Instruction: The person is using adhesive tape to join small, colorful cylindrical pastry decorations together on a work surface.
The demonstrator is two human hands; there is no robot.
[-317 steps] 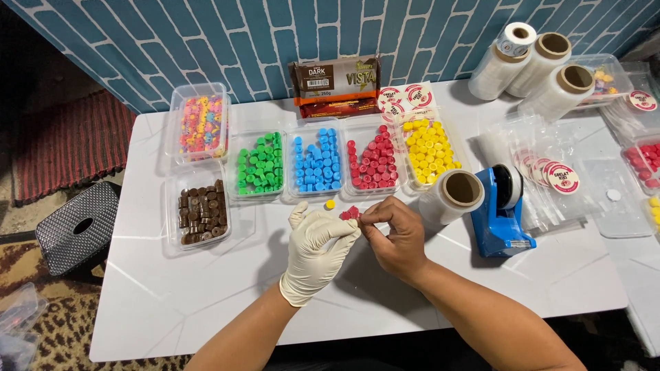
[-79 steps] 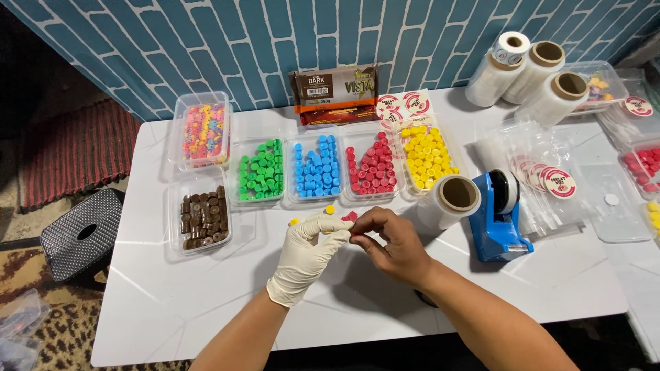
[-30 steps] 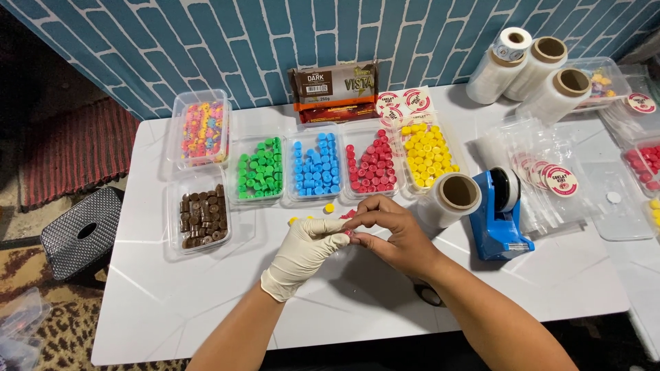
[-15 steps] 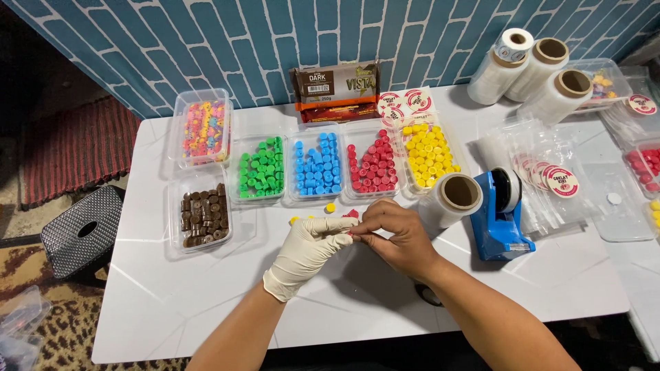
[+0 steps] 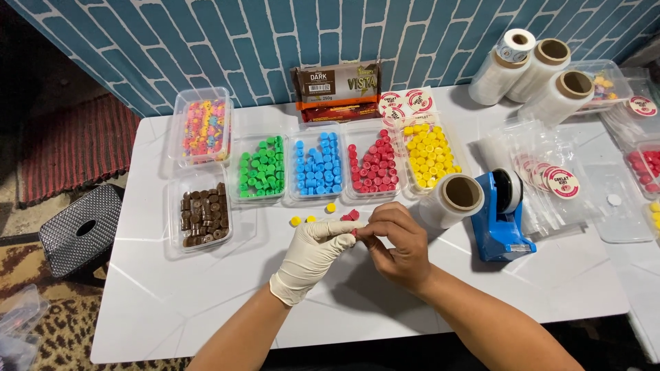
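the left hand [image 5: 313, 255], in a white glove, and the bare right hand [image 5: 397, 242] met fingertip to fingertip near the middle of the frame, just above the white worktop [image 5: 206, 302]. both were pinched together on a small red piece [image 5: 355, 232], of which only a sliver showed between the fingers; what kind of piece it was could not be told. just above the hands lay a few loose pieces on the worktop: two red pieces [image 5: 350, 216] touching each other, and three small yellow pieces [image 5: 295, 221] spread to their left.

further up the frame stood a row of clear trays: green pieces [image 5: 261, 175], blue pieces [image 5: 317, 170], red pieces in a tray [image 5: 372, 167] and yellow pieces in a tray [image 5: 429, 154]. at the upper left a tray of mixed coloured pieces [image 5: 203, 128] sat above a tray of brown pieces [image 5: 203, 217]. behind the row, against the blue brick wall [image 5: 275, 41], lay stacked chocolate bars [image 5: 334, 89], with round red-and-white stickers [image 5: 405, 103] just beside them.

right of the hands a roll of clear film [image 5: 452, 200] lay on its side, touching a blue tape dispenser [image 5: 500, 216]. three more film rolls [image 5: 536, 72] stood at the upper right, and clear bags with stickers [image 5: 550, 180] lay below them. a dark perforated stool [image 5: 81, 231] stood off the worktop at the left edge
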